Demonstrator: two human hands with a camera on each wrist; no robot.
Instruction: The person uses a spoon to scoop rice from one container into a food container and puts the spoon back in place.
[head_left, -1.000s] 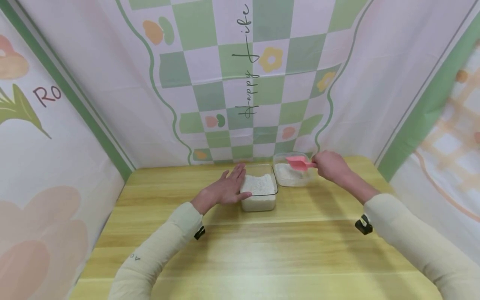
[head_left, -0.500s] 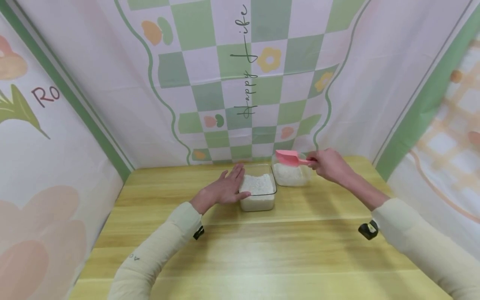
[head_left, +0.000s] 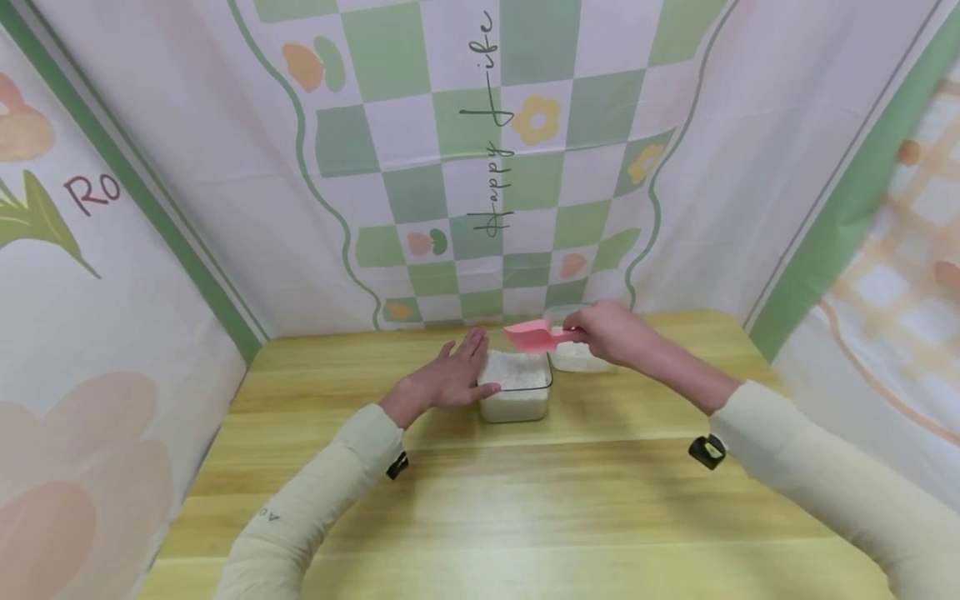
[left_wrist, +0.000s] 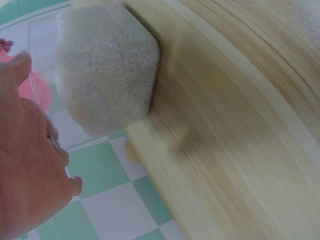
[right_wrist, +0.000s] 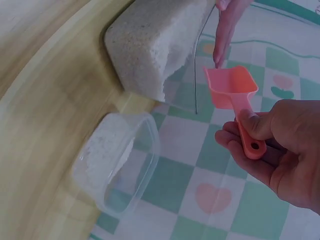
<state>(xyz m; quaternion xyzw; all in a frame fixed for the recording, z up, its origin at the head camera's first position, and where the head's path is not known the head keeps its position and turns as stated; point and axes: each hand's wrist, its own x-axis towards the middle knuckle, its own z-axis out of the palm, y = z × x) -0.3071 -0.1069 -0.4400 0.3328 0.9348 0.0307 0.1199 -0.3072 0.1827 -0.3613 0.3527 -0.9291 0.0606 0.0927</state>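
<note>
My right hand (head_left: 613,332) grips the handle of a pink scoop (head_left: 531,336) and holds it above a larger clear container (head_left: 517,407) filled with white grains like rice. In the right wrist view, the visible inside of the scoop (right_wrist: 232,82) shows no grains. My left hand (head_left: 448,375) rests against the left side and rim of that container, its fingers straight and its thumb near the front corner. A smaller clear tub (head_left: 577,362) with white grains stands just right of the larger one, partly hidden by my right hand.
Both containers stand near the back edge of a wooden table (head_left: 480,508). A green and white checked cloth (head_left: 480,167) hangs right behind it. More patterned cloth closes off the left and right sides.
My right hand has carried the scoop leftward from over the smaller tub to over the larger container. My left hand has stayed in place.
</note>
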